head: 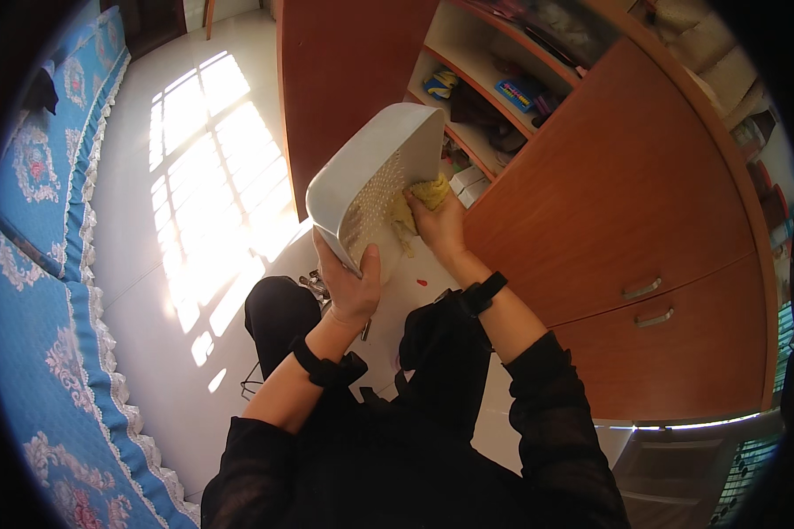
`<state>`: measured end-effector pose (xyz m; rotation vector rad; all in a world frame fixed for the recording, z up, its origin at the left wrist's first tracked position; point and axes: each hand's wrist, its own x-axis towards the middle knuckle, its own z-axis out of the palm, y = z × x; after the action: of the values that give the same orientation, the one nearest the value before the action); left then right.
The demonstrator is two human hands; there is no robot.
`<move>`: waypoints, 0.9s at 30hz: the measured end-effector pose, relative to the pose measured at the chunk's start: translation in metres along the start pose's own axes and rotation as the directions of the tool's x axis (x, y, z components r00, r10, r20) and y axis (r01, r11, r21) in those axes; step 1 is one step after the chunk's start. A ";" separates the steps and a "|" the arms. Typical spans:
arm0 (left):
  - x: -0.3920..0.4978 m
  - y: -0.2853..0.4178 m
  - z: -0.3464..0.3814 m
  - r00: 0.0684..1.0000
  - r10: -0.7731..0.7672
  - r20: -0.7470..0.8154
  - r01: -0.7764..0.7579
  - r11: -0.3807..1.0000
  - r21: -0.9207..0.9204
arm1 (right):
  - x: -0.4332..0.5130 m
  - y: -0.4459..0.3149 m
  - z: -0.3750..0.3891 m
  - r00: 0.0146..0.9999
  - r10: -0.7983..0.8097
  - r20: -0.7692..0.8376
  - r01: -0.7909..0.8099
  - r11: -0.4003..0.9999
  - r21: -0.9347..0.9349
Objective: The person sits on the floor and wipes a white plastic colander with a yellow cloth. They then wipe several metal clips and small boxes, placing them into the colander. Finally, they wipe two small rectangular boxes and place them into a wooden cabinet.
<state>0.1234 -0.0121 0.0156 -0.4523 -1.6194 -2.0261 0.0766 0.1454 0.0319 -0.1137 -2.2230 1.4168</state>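
Note:
A white perforated plastic basket [377,152] is tilted up on its side in front of me. My left hand [352,284] grips its lower corner, with the thumb on the near side and the fingers behind the wall. In my right hand [439,221] is a yellow cloth [430,192], bunched under the fingers and hanging down at the basket's perforated face. Below the basket, between my knees, lies a small red piece [422,283] on a pale surface. Some metal objects [314,284] show beside my left knee, partly hidden by my left hand.
An orange-brown wooden cabinet [635,198] with metal handles stands on the right. Its open shelves [483,86] hold a blue abacus-like toy [515,96] and other items. Blue floral covers [33,278] with lace trim run along the left. Sunlight falls on the tiled floor [132,251].

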 end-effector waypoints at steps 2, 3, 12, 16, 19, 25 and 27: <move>0.002 -0.003 0.000 1.000 -0.015 -0.013 0.014 0.997 -0.080 | 0.007 -0.010 -0.012 0.996 -0.039 0.080 0.062 0.952 -0.300; 0.007 -0.004 -0.001 1.000 0.007 -0.018 -0.008 0.999 -0.036 | 0.012 -0.015 -0.020 0.993 -0.025 0.119 0.075 0.895 -0.440; 0.033 0.008 -0.002 0.963 0.251 0.093 -0.264 0.948 0.177 | 0.008 0.001 0.007 0.946 0.286 0.155 -0.319 0.719 0.618; 0.028 0.001 -0.003 0.974 0.217 0.058 -0.217 0.976 -0.010 | -0.019 -0.019 0.018 0.818 0.504 0.277 -0.524 0.452 0.722; 0.029 -0.009 -0.005 0.967 0.255 0.009 -0.255 0.965 0.063 | -0.048 -0.045 0.027 0.754 0.458 0.471 -0.657 0.501 0.564; 0.041 -0.015 -0.011 0.980 0.198 -0.006 -0.198 0.980 -0.021 | -0.053 -0.049 0.043 0.861 0.447 0.242 -0.508 0.767 0.392; 0.046 -0.011 -0.012 0.977 0.211 -0.043 -0.213 0.976 -0.048 | -0.042 -0.045 0.040 0.908 0.349 0.230 -0.413 0.837 0.360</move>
<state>0.0807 -0.0303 0.0292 -0.5773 -1.4328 -1.9088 0.1042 0.0782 0.0418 -0.3335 -2.0470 2.1444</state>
